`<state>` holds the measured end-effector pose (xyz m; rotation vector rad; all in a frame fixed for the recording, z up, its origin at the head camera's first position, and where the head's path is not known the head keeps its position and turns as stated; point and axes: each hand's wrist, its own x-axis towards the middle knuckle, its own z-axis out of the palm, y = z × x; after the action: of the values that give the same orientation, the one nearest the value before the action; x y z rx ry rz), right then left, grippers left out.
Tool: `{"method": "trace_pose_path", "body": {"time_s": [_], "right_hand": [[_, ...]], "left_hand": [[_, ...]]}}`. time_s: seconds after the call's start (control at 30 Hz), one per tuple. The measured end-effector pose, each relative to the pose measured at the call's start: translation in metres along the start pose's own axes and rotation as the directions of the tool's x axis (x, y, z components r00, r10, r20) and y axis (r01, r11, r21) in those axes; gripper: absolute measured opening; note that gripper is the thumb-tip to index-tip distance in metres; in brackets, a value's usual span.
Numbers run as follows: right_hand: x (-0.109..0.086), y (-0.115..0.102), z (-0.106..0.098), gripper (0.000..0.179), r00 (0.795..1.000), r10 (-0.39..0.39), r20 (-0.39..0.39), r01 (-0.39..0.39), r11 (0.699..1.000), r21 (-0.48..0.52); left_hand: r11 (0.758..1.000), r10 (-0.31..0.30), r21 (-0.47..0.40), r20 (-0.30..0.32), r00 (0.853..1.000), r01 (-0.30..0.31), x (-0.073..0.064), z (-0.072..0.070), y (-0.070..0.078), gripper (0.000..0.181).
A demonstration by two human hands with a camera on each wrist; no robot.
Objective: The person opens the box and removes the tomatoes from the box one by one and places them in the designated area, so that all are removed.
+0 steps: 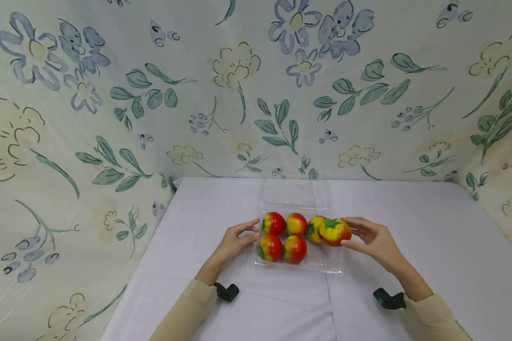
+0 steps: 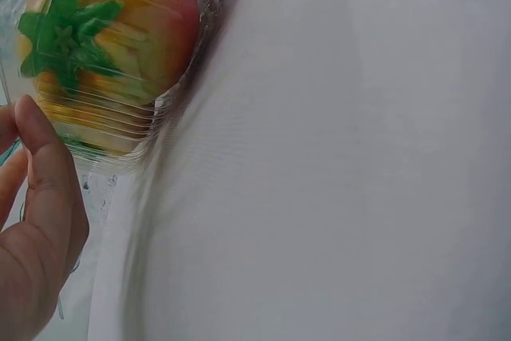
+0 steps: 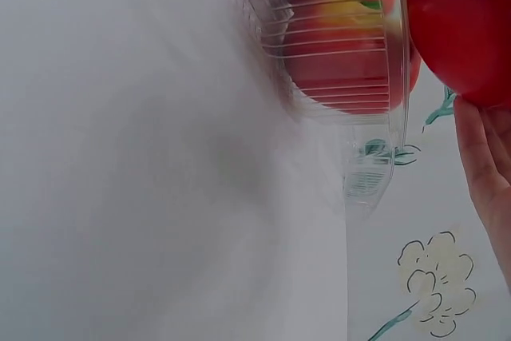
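A clear plastic clamshell box lies on the table, its lid folded back behind it. Inside sit several red-and-yellow tomatoes with green star-shaped calyxes. At the box's left edge, my left hand pinches the rim; the left wrist view shows the fingertips there beside one tomato. My right hand holds another tomato by its right side, above the right part of the box. It partly covers a tomato in the back row. In the right wrist view, the held tomato is beside the box rim.
A white cloth covers the table. Behind and at the sides hangs a floral curtain. Dark wrist-worn devices show near both sleeves.
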<state>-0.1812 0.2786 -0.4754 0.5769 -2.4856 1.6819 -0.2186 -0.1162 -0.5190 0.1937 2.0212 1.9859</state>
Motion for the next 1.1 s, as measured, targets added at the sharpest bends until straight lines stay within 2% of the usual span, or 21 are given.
{"method": "trace_pose_path", "body": {"time_s": [0.17, 0.53, 0.8, 1.1], "right_hand": [[0.000, 0.004, -0.003, 0.053, 1.000, 0.009, -0.021, -0.008, 0.999, 0.037], [0.001, 0.015, -0.013, 0.051, 0.994, 0.051, -0.095, -0.052, 0.999, -0.003], [0.006, 0.023, -0.024, 0.052, 0.981, 0.096, -0.170, -0.099, 0.995, -0.013], [0.014, 0.036, -0.034, 0.054, 0.965, 0.148, -0.219, -0.153, 0.988, -0.008]], "left_hand": [[1.000, 0.005, -0.003, -0.002, 1.000, -0.005, 0.001, 0.000, -0.001, 0.047], [1.000, 0.004, 0.022, 0.001, 1.000, -0.004, 0.000, -0.001, -0.001, 0.047], [1.000, 0.000, 0.007, -0.001, 1.000, 0.000, 0.001, -0.001, -0.002, 0.047], [1.000, 0.002, 0.002, 0.001, 1.000, -0.002, 0.001, -0.001, -0.002, 0.047]]}}
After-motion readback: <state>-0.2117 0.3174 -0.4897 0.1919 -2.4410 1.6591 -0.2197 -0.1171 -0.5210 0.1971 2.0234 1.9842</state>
